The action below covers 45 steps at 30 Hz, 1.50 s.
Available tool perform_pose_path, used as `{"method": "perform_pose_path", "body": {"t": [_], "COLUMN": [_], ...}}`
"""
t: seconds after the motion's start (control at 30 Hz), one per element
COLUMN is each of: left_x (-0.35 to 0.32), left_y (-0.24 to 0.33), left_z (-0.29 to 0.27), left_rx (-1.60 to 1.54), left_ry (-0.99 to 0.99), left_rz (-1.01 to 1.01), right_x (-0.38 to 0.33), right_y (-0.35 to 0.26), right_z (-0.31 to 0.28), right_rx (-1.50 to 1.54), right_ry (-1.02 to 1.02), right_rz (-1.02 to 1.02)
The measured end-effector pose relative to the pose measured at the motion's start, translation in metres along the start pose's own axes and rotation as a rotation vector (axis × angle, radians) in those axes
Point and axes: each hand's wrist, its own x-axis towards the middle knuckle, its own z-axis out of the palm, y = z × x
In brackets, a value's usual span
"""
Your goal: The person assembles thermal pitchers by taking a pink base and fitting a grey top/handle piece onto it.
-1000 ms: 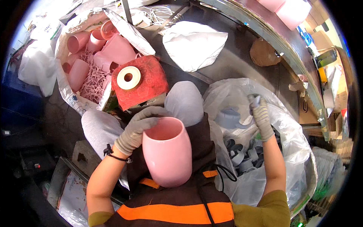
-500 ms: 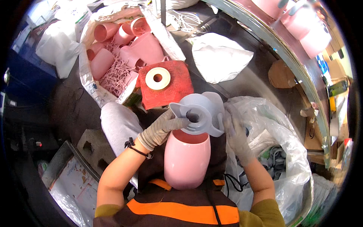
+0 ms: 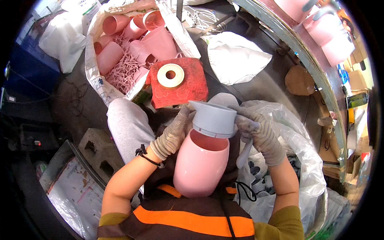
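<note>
A glossy pink jug body [image 3: 201, 168] stands in my lap, leaning slightly, its round mouth facing up. Just over that mouth is a grey plastic jug top [image 3: 214, 120] with a pouring spout pointing left and a handle hanging at the right. My gloved right hand [image 3: 260, 134] is shut on the jug top at its handle side. My gloved left hand [image 3: 176, 130] lies along the left side of the pink body near the rim, fingers stretched upward and not wrapped round anything. Whether the top touches the rim is hard to tell.
Ahead is a red padded block [image 3: 180, 90] bearing a cream tape roll [image 3: 170, 75]. A white sack [image 3: 94, 78] at the left holds pink jug bodies and shreds. A clear plastic bag [image 3: 310, 168] with grey parts stands right, below a bench edge [image 3: 320, 74].
The grey top has been tipped from facing me to nearly level over the pink mouth. My left hand has let go of it; my right hand now grips its handle side.
</note>
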Motion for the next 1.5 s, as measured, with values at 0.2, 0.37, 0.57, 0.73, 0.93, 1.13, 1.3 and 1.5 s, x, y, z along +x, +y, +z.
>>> {"method": "perform_pose_path", "body": {"t": [0.2, 0.37, 0.57, 0.73, 0.93, 1.13, 1.3, 1.5], "left_x": [0.003, 0.003, 0.005, 0.003, -0.008, -0.013, -0.016, -0.017], "left_y": [-0.006, -0.003, -0.006, -0.008, -0.005, -0.005, -0.004, -0.006], "left_z": [-0.016, -0.011, -0.013, -0.015, -0.008, -0.007, -0.01, -0.013], "left_rx": [-0.068, -0.103, -0.093, -0.069, 0.028, 0.286, 0.418, 0.468], "left_ry": [0.003, 0.004, 0.015, 0.03, -0.021, -0.016, -0.037, -0.062], "left_rz": [-0.039, -0.06, -0.059, -0.048, -0.021, 0.024, -0.006, -0.021], "right_x": [0.016, 0.017, 0.019, 0.019, 0.023, 0.022, 0.02, 0.024], "right_y": [0.012, 0.012, 0.019, 0.019, 0.036, 0.058, 0.056, 0.062], "right_z": [-0.009, -0.008, -0.006, -0.005, -0.009, -0.008, -0.004, -0.008], "right_rx": [0.145, 0.12, 0.11, 0.05, -0.047, -0.02, -0.122, -0.155], "right_ry": [-0.031, -0.03, -0.022, -0.094, -0.138, -0.126, -0.142, -0.188], "right_rz": [0.175, 0.205, 0.186, 0.149, 0.12, 0.026, -0.053, -0.076]}}
